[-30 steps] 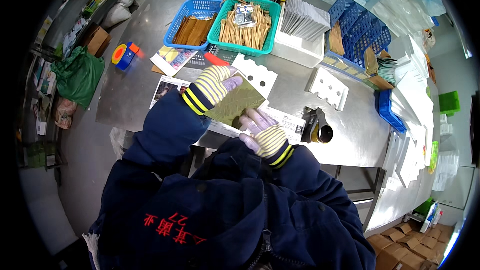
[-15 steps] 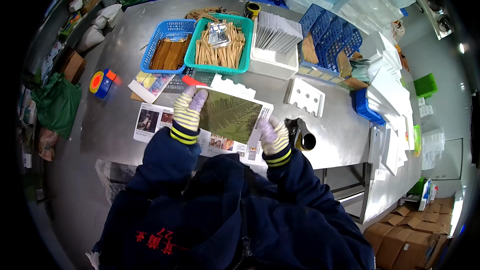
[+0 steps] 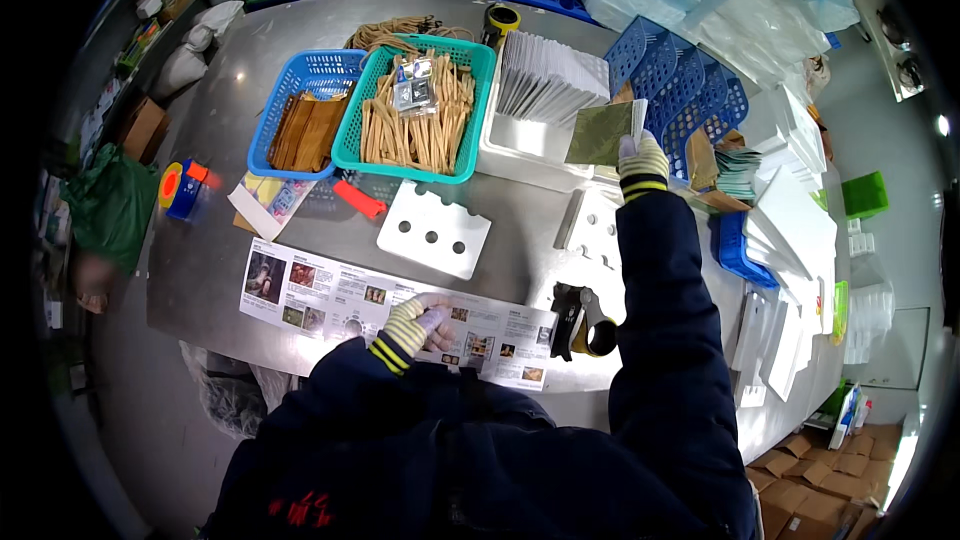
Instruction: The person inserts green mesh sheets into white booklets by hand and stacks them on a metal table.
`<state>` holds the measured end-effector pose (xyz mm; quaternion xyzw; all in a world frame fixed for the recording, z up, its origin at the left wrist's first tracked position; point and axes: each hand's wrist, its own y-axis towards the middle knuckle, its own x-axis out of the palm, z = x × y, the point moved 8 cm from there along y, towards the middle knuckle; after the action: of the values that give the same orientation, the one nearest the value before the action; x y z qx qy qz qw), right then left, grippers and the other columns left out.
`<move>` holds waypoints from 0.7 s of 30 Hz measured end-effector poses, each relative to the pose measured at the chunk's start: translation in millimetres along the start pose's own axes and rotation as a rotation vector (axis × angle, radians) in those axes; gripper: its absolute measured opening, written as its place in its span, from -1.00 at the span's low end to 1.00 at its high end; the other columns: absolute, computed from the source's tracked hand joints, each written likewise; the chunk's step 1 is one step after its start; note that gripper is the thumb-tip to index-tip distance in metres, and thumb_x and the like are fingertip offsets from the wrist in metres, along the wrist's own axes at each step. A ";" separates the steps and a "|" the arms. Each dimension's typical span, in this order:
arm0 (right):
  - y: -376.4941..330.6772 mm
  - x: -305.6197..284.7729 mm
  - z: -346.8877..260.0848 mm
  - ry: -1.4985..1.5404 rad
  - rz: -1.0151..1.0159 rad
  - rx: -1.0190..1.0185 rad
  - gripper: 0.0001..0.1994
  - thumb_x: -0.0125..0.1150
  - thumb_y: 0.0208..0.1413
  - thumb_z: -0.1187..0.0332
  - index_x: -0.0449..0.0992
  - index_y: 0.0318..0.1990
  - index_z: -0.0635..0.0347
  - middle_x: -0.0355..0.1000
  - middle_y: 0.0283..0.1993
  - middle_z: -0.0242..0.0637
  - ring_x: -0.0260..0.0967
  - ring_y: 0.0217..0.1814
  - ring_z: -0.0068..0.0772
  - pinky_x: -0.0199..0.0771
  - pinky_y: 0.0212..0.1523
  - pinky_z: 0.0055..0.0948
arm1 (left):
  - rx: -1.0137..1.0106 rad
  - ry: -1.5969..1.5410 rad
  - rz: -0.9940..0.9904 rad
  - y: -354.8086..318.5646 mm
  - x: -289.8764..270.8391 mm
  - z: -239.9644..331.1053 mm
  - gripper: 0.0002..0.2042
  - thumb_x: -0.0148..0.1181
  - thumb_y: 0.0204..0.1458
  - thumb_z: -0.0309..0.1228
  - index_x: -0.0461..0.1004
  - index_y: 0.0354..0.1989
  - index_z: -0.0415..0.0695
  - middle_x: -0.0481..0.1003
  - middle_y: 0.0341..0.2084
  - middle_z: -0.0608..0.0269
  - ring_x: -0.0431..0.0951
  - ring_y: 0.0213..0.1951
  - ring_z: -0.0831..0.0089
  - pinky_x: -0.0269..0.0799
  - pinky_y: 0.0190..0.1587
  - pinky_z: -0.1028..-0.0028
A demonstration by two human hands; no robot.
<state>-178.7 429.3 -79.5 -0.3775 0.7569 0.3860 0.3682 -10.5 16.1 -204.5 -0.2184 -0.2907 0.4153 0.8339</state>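
In my right hand (image 3: 641, 159), gloved in stripes with the arm stretched forward, is a green fern-printed card (image 3: 601, 134). I grip it by its right edge, in front of a white bin (image 3: 535, 162) of upright white cards (image 3: 550, 70). My left hand (image 3: 420, 326) rests over a long printed leaflet (image 3: 345, 292) near the table's front edge, its fingers laid out loosely. Beyond the leaflet lies a white board with three holes (image 3: 432, 231). A black tape dispenser (image 3: 572, 322) stands at the leaflet's right end.
A teal basket (image 3: 345, 145) of wooden sticks and a blue basket (image 3: 262, 145) of brown strips stand at the back left. Blue dividers (image 3: 680, 75) rise at the back right. Stacked white boards (image 3: 790, 230) fill the right side. A red object (image 3: 360, 200) lies near the baskets.
The card, held by both hands over the leaflet, is now in my right hand alone, further forward and right. My left hand has let go and dropped onto the leaflet, which is now mostly uncovered.
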 end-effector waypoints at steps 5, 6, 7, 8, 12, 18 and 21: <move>40.7 71.8 12.9 -0.370 -0.295 0.190 -0.67 -0.03 0.02 0.14 0.43 -0.13 0.13 0.45 -0.23 0.09 0.41 -0.15 0.12 0.41 -0.14 -0.06 | -0.022 -0.152 0.101 3.7 -10.6 -10.7 -0.68 -0.02 0.15 -0.25 0.34 -0.03 -0.21 0.47 -0.51 0.19 0.51 -0.53 0.42 0.45 -0.44 0.50; 41.9 91.0 19.0 -0.408 -0.373 0.215 -0.63 -0.03 0.02 0.10 0.43 -0.10 0.10 0.45 -0.21 0.07 0.40 -0.14 0.11 0.40 -0.12 -0.06 | -0.012 -0.202 0.131 5.7 -14.6 -16.9 -0.67 0.02 0.13 -0.24 0.35 -0.04 -0.22 0.46 -0.52 0.19 0.49 -0.53 0.43 0.45 -0.44 0.48; 46.1 109.4 29.8 -0.454 -0.431 0.273 -0.60 -0.03 0.03 0.06 0.42 -0.08 0.12 0.45 -0.18 0.08 0.40 -0.12 0.12 0.40 -0.12 -0.04 | 0.002 -0.218 0.131 8.6 -17.1 -20.2 -0.67 0.02 0.13 -0.24 0.35 -0.05 -0.23 0.45 -0.53 0.20 0.48 -0.53 0.44 0.46 -0.44 0.48; 41.8 113.6 38.6 -0.391 -0.346 0.231 -0.58 0.01 0.03 0.05 0.41 -0.08 0.17 0.44 -0.17 0.10 0.40 -0.11 0.13 0.39 -0.11 -0.04 | 0.016 -0.232 0.130 10.0 -18.8 -22.3 -0.67 0.03 0.13 -0.24 0.35 -0.05 -0.24 0.45 -0.53 0.20 0.47 -0.54 0.45 0.46 -0.44 0.47; 34.1 105.5 24.0 -0.269 -0.362 0.259 -0.36 0.12 0.00 0.05 0.14 0.19 0.15 0.39 -0.08 0.15 0.36 0.01 0.07 0.34 0.01 -0.16 | 0.048 -0.260 0.164 5.8 -22.1 -20.3 -0.68 0.04 0.12 -0.24 0.36 -0.06 -0.22 0.47 -0.52 0.20 0.47 -0.55 0.49 0.46 -0.46 0.52; 8.9 77.0 18.8 0.123 -0.016 0.113 -0.14 0.39 -0.15 0.29 -0.04 0.28 0.17 0.27 0.07 0.10 0.27 0.12 -0.06 0.31 0.05 -0.27 | 0.045 -0.230 0.184 6.2 -31.9 -19.9 -0.72 0.00 0.15 -0.28 0.37 -0.06 -0.19 0.52 -0.50 0.16 0.53 -0.53 0.48 0.48 -0.47 0.54; -20.8 62.2 29.1 0.385 0.057 0.153 -0.15 0.41 -0.21 0.29 0.03 0.26 0.19 0.27 0.08 0.08 0.33 0.00 -0.08 0.37 -0.04 -0.27 | 0.026 -0.168 0.183 6.1 -35.1 -16.4 -0.73 -0.02 0.17 -0.30 0.37 -0.06 -0.19 0.52 -0.50 0.16 0.54 -0.53 0.47 0.49 -0.48 0.53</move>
<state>-180.7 427.9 -151.2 -0.3938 0.8508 0.2581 0.2332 -20.1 -11.3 -230.9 -0.1976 -0.3327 0.5103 0.7680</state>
